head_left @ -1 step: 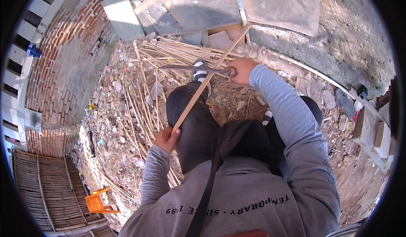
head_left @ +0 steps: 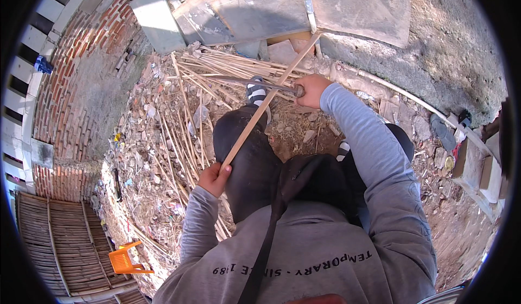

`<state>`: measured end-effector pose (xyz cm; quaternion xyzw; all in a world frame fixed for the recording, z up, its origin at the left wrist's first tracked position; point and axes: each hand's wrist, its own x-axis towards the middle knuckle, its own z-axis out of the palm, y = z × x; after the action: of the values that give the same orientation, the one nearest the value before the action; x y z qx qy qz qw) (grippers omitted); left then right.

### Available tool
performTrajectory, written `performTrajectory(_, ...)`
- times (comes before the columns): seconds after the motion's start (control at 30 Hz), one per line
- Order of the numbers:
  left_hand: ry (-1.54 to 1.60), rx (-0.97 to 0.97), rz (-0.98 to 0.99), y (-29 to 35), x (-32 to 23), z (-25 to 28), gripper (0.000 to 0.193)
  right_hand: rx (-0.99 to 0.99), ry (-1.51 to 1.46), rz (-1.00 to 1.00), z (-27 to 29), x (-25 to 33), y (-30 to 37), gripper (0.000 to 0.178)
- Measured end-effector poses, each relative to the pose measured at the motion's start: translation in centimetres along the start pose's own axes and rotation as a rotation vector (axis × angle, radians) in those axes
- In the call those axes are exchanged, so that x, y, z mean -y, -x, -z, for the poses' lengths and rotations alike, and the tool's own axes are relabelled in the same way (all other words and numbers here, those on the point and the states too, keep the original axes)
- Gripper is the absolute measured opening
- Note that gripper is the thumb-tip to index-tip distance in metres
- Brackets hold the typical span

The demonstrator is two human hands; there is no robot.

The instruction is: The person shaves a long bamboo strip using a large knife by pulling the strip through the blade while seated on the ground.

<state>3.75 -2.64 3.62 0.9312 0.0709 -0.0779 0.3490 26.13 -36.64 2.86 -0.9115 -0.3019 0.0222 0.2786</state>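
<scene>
My left hand is closed round the near end of a long, flat bamboo strip, beside my left knee. The strip slants across my left leg, up and away to the right, with its far end near the white pipe. My right hand grips the handle of a machete, whose long dark blade points left and crosses the strip beyond my knee. Whether the blade is cutting into the strip I cannot tell. Thin bamboo strips lie piled on the ground past my left foot.
More bamboo strips and rubble lie to the left. Grey boards and a white pipe stand ahead. An orange plastic chair is at the lower left, near a bamboo slat panel. A brick wall rises at left.
The machete's blade has tilted slightly, its tip shifting a little farther from me. My left hand and the bamboo strip stay in place.
</scene>
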Motion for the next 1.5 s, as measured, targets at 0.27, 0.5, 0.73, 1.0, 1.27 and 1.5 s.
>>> performTrajectory(0.27, 0.031, 0.047, 0.036, 0.1, 0.4, 0.7, 0.048, 0.096, 0.15, 0.053, 1.0, 3.0, -0.1, 0.032)
performTrajectory(0.5, 0.128, 0.078, 0.05, 0.0, -0.4, 0.6, 0.048, 0.022, -0.092, -0.18, 1.3, 0.1, -0.1, 0.036)
performTrajectory(0.73, 0.164, -0.015, -0.031, 0.8, -0.3, 0.1, 0.051, -0.081, 0.007, -0.063, 0.1, 3.7, -0.5, 0.033)
performTrajectory(1.0, 0.029, -0.027, -0.06, 1.1, -0.6, 0.2, 0.053, 0.057, -0.016, -0.058, -0.2, 3.2, -0.5, 0.028)
performTrajectory(1.27, -0.059, 0.031, -0.02, 0.8, -1.7, 1.1, 0.052, 0.025, -0.136, -0.358, 0.0, -4.5, -1.1, 0.036)
performTrajectory(1.5, -0.089, 0.017, -0.034, 1.0, -1.7, 0.9, 0.05, 0.014, -0.07, -0.042, 0.7, 0.5, -0.4, 0.035)
